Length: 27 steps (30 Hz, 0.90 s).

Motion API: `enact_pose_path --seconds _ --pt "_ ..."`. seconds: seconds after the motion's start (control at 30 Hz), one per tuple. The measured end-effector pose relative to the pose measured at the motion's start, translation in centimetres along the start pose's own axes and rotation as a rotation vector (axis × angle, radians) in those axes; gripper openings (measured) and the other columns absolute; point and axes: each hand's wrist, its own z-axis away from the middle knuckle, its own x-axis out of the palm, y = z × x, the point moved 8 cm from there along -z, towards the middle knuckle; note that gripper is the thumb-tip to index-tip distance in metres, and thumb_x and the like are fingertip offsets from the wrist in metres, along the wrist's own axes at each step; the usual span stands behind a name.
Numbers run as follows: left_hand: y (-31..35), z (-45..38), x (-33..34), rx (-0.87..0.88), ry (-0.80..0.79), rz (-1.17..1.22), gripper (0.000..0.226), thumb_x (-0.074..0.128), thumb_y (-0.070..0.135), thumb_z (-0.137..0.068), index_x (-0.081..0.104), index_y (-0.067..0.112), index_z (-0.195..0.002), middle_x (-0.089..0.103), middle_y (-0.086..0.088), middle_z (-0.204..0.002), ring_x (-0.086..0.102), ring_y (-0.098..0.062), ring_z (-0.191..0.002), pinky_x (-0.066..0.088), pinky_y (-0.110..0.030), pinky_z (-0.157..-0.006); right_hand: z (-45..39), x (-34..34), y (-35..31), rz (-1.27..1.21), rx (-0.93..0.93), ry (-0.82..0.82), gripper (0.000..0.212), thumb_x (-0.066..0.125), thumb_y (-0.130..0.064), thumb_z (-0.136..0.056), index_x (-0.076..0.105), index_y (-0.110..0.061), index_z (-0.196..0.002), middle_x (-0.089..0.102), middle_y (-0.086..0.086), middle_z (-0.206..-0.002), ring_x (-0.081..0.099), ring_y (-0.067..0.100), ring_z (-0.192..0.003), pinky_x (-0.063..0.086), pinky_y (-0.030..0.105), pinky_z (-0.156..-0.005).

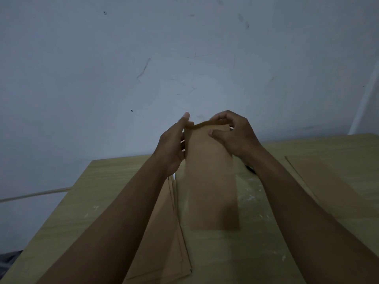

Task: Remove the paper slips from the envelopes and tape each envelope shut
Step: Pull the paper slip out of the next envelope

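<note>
Both hands hold a brown envelope (212,173) upright above the surface (114,173): left grip (174,143) clasps its left edge, right grip (231,133) pinches what seems the top flap.

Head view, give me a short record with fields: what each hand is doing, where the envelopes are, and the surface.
held item: brown envelope, upright above the table
left hand: grips the envelope's upper left edge
right hand: pinches its top edge
left stack: brown envelopes lying on the table under the left forearm
right pile: flat brown envelopes at the right
surface: wooden table
paper slip: none visible
tape: none visible
</note>
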Motion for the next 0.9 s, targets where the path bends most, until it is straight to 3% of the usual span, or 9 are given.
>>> enact_pose_path --seconds 0.17,0.27,0.33,0.47,0.57,0.67,0.73,0.83,0.9 --pt "-0.4 -0.2 -0.5 0.043 0.134 -0.038 0.013 0.08 0.012 -0.082 0.069 0.015 -0.089 0.072 -0.003 -0.082 0.064 -0.015 -0.072 0.051 -0.025 -0.061 0.5 0.8 1.2 -0.058 0.088 -0.077 0.001 0.073 -0.019 -0.084 0.074 -0.019 -0.085 0.071 -0.006 -0.089 0.064 0.006 -0.082 0.051 0.024 -0.071" --pt "-0.8 -0.2 -0.4 0.051 0.164 -0.06 0.018 0.081 0.013 -0.081 0.072 0.018 -0.096 0.073 -0.006 -0.097 0.067 -0.017 -0.084 0.054 -0.029 -0.069 0.5 0.1 2.0 -0.121 0.136 0.063 0.018 0.072 -0.038 -0.086 0.07 -0.02 -0.083 0.065 -0.007 -0.078 0.057 0.001 -0.068 0.044 0.016 -0.061" --pt "-1.1 -0.2 0.0 0.076 0.19 -0.094 0.021 0.081 0.016 -0.08 0.074 0.02 -0.099 0.073 -0.004 -0.099 0.067 -0.016 -0.089 0.057 -0.03 -0.075 0.6 -0.3 2.7 -0.09 0.173 0.155 0.022 0.074 -0.044 -0.083 0.067 -0.024 -0.09 0.066 -0.009 -0.082 0.058 -0.002 -0.069 0.045 0.015 -0.058" --pt "-2.7 -0.2 0.7 0.049 0.232 -0.077 0.02 0.083 0.021 -0.079 0.076 0.017 -0.097 0.073 0.0 -0.097 0.067 -0.012 -0.089 0.056 -0.025 -0.071 1.1 0.2 3.9 -0.07 0.227 0.13 0.023 0.076 -0.036 -0.083 0.067 -0.026 -0.102 0.065 -0.012 -0.1 0.06 0.003 -0.09 0.049 0.022 -0.069" --pt "-4.2 -0.5 0.4 0.005 0.27 -0.063 0.006 0.081 0.019 -0.081 0.077 0.018 -0.086 0.075 0.002 -0.094 0.068 -0.014 -0.094 0.055 -0.026 -0.076 1.8 -0.1 5.6 -0.101 0.284 0.149 0.019 0.076 -0.031 -0.084 0.07 -0.027 -0.102 0.064 -0.015 -0.099 0.06 0.002 -0.09 0.05 0.022 -0.069" --pt "-5.7 -1.0 -0.3 -0.019 0.292 -0.072 0.002 0.075 0.016 -0.087 0.077 0.018 -0.086 0.074 0.001 -0.095 0.066 -0.013 -0.094 0.053 -0.025 -0.079 2.6 -0.8 8.1 -0.12 0.362 0.201 0.011 0.071 -0.024 -0.088 0.074 -0.023 -0.099 0.069 -0.01 -0.094 0.062 0.007 -0.081 0.046 0.02 -0.058" --pt "-6.8 -1.2 -0.5 -0.044 0.293 -0.066 0.004 0.074 0.014 -0.087 0.077 0.016 -0.087 0.075 -0.001 -0.092 0.067 -0.015 -0.089 0.053 -0.024 -0.071 3.0 -0.8 9.6 -0.094 0.379 0.208 0.011 0.065 -0.017 -0.092 0.074 -0.02 -0.098 0.07 -0.006 -0.094 0.062 0.01 -0.082 0.044 0.021 -0.058" --pt "-8.7 -1.0 -0.2 -0.075 0.282 -0.139 0.007 0.071 0.011 -0.088 0.076 0.012 -0.082 0.069 -0.001 -0.075 0.06 -0.014 -0.069 0.048 -0.021 -0.055 3.7 -0.8 11.5 -0.01 0.399 0.204 0.012 0.063 -0.013 -0.092 0.073 -0.019 -0.097 0.07 0.0 -0.102 0.064 0.015 -0.091 0.046 0.024 -0.073" --pt "-9.8 -1.0 -0.5 -0.029 0.302 -0.284 0.018 0.07 0.011 -0.088 0.075 0.014 -0.07 0.068 -0.002 -0.07 0.06 -0.015 -0.07 0.055 -0.03 -0.063 4.3 -1.2 12.4 0.128 0.424 0.202 0.01 0.068 -0.016 -0.088 0.072 -0.016 -0.097 0.069 0.003 -0.096 0.063 0.016 -0.087 0.044 0.023 -0.074"
